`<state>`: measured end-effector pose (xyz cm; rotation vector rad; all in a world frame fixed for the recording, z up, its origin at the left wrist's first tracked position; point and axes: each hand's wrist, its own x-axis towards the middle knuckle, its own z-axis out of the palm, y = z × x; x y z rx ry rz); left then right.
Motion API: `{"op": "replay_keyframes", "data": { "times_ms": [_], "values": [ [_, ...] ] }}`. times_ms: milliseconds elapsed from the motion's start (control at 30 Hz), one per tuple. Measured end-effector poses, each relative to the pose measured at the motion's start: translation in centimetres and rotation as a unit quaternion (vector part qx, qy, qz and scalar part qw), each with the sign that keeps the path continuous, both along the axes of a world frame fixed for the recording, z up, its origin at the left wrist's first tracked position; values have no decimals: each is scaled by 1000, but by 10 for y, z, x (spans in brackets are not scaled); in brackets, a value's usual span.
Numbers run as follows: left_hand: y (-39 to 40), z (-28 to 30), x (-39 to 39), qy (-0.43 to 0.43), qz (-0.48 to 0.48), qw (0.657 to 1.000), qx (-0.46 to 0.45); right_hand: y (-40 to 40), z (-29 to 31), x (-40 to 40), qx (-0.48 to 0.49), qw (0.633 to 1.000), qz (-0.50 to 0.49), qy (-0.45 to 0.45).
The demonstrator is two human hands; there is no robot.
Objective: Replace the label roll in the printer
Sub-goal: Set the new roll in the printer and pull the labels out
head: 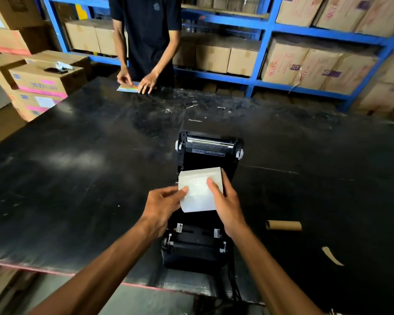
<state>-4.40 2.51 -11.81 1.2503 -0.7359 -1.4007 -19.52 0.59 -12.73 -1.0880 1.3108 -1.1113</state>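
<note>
A black label printer (196, 246) stands open at the near edge of the black table (77, 167), its lid (208, 148) tipped back away from me. Above its open bay I hold a white label roll (199, 189) in both hands. My left hand (163, 205) grips the roll's left end, thumb on its front. My right hand (228, 203) grips the right end, thumb across the paper. Two white roll guides (198, 230) show in the bay below the roll. An empty brown cardboard core (283, 225) lies on the table to the right.
A torn paper scrap (332, 255) lies right of the printer. Across the table a person in a dark shirt (146, 30) presses a coloured sheet (129, 87) flat. Cardboard boxes (41, 80) are stacked at the left and fill blue shelves (259, 53) behind.
</note>
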Motion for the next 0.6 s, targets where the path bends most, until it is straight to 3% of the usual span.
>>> {"op": "replay_keyframes", "data": {
  "times_ms": [133,267,600],
  "values": [
    [-25,-9,12,4,-54,998,10,-11,-2,9,34,997,-47,43],
    [-22,-14,12,-25,-44,999,-6,-5,-14,0,75,981,-3,179],
    [-22,-31,11,-195,-40,980,8,4,-33,-11,98,978,10,184]
  ]
}}
